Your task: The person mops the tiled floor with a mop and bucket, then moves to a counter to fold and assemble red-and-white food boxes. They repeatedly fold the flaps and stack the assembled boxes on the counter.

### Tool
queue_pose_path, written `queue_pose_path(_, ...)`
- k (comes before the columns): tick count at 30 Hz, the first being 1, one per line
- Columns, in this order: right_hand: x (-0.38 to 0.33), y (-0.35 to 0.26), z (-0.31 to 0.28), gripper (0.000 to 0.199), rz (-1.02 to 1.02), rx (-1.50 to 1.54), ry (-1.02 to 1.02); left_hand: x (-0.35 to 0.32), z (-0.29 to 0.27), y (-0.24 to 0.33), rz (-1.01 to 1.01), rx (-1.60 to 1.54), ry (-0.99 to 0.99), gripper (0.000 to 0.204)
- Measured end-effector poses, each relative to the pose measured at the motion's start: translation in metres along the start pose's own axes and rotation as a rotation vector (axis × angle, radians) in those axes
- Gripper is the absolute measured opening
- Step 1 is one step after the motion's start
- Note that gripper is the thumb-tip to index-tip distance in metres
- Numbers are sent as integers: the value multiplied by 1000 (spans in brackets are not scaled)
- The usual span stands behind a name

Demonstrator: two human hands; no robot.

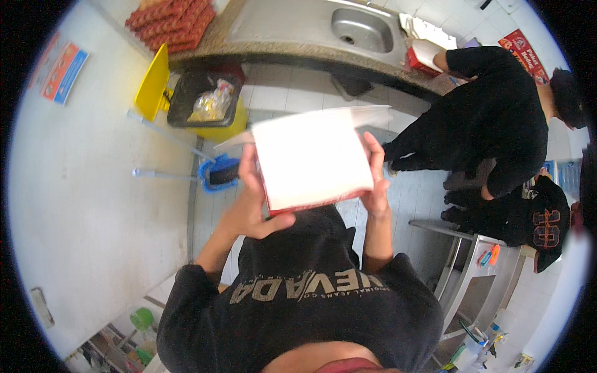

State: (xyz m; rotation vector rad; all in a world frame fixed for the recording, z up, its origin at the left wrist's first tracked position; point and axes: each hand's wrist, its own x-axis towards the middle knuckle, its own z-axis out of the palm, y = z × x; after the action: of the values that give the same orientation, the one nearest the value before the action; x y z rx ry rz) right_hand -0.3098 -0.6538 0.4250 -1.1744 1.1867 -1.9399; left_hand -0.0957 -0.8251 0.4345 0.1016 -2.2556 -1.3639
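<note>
I hold a white and red box [314, 161] in front of my body with both hands. Its broad white face is turned up, and a red edge shows along the side nearest me. Thin, pale, partly see-through flaps flare out past its far left and far right corners; whether they are card or plastic I cannot tell. My left hand [252, 202] grips the left side, the thumb along the near red edge. On the opposite side my right hand [375, 180] closes round the edge with its fingers up. The box hides its underside and part of my fingers.
A counter with a steel sink [364, 31] runs along the far side, red egg trays [174, 28] at its left. Below stands a yellow bin [233, 124] near a blue brush [217, 173]. Two people in black [491, 118] are at right, by a steel table [491, 267].
</note>
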Motion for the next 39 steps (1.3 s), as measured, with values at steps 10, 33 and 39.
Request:
queue_pose_path(10, 21, 53, -106, 47, 533, 346, 275, 71, 70, -58, -653, -1027, 442, 57)
queue_pose_path(33, 150, 130, -189, 29, 446, 9, 434, 216, 55, -194, -738, -917, 240, 68)
queue_pose_path(39, 196, 145, -225, 18, 478, -222, 456, 302, 15, -245, -735, -857, -98, 71)
